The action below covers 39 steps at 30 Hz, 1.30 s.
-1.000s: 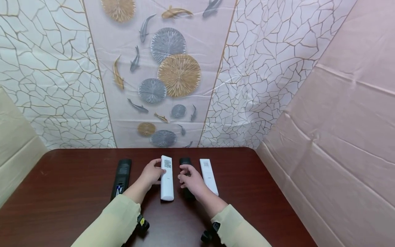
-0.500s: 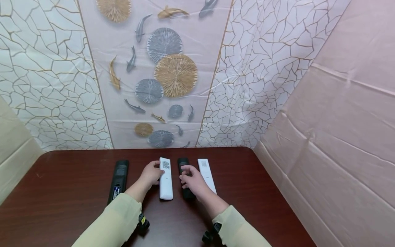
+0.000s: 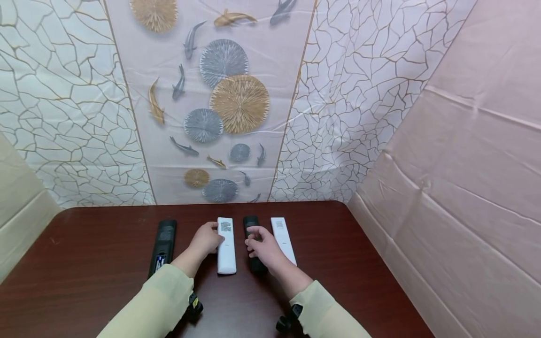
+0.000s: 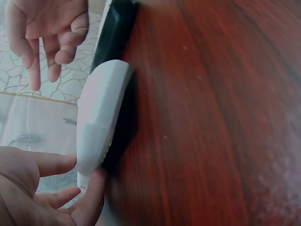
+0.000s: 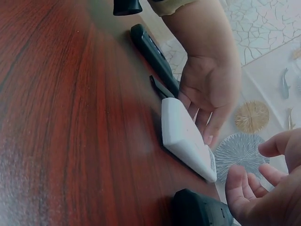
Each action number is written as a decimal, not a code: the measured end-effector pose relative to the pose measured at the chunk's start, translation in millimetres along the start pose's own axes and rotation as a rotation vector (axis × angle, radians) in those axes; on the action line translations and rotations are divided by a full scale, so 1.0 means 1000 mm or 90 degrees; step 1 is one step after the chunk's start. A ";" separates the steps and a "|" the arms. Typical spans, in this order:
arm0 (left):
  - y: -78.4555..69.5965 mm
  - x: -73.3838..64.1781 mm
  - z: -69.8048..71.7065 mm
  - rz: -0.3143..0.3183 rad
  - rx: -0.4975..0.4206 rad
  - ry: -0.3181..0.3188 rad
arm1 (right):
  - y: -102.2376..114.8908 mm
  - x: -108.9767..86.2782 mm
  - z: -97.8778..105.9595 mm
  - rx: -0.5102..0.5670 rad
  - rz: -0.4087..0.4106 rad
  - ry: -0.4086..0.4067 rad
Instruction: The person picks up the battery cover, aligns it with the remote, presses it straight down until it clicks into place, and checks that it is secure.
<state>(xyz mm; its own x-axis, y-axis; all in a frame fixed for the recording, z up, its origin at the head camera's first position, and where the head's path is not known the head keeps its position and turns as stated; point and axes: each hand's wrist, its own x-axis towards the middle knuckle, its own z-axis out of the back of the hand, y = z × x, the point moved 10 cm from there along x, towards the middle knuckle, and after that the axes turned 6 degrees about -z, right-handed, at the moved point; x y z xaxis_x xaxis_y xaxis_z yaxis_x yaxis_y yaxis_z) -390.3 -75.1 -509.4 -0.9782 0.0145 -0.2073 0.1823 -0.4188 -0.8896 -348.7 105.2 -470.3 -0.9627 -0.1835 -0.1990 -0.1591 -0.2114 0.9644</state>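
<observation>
My left hand (image 3: 204,241) pinches the far left side of a white remote control (image 3: 227,256), which lies back up with a printed code at its far end. In the left wrist view the thumb is on the remote's face and a finger is at its lower edge by the table. My right hand (image 3: 264,247) hangs over a black remote control (image 3: 251,221) with fingers loosely bent and nothing between them. It hides much of that remote.
Another white remote control (image 3: 282,234) lies to the right, partly behind the right wrist. At left lies a black remote control (image 3: 165,237) with its battery bay open and batteries (image 3: 160,261) showing. A thin dark piece (image 5: 160,87) lies near the held remote on the brown table (image 3: 101,249).
The far end of the held white remote control has sunk slightly toward the table, with the left hand. The right hand keeps its pose. The head view has shifted a little.
</observation>
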 end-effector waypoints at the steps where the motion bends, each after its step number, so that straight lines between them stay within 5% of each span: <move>1: 0.000 -0.001 0.001 -0.004 0.011 -0.002 | 0.000 0.000 -0.001 -0.002 0.000 0.000; 21: 0.004 -0.016 0.015 -0.014 0.013 -0.029 | 0.003 0.002 -0.019 -0.016 0.005 0.016; 30: -0.012 -0.051 0.028 -0.069 -0.105 -0.029 | 0.007 0.001 -0.021 0.006 0.013 0.026; 39: -0.013 -0.087 0.054 -0.086 -0.129 -0.037 | 0.015 -0.006 -0.041 0.026 0.007 0.068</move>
<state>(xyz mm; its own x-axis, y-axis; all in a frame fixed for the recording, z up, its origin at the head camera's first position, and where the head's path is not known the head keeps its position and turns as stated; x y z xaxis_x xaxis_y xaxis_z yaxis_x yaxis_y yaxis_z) -313.2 -119.9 -458.4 -0.9980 0.0030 -0.0624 0.0601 -0.2257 -0.9723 -336.5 63.3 -461.8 -0.9359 -0.2874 -0.2036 -0.1594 -0.1698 0.9725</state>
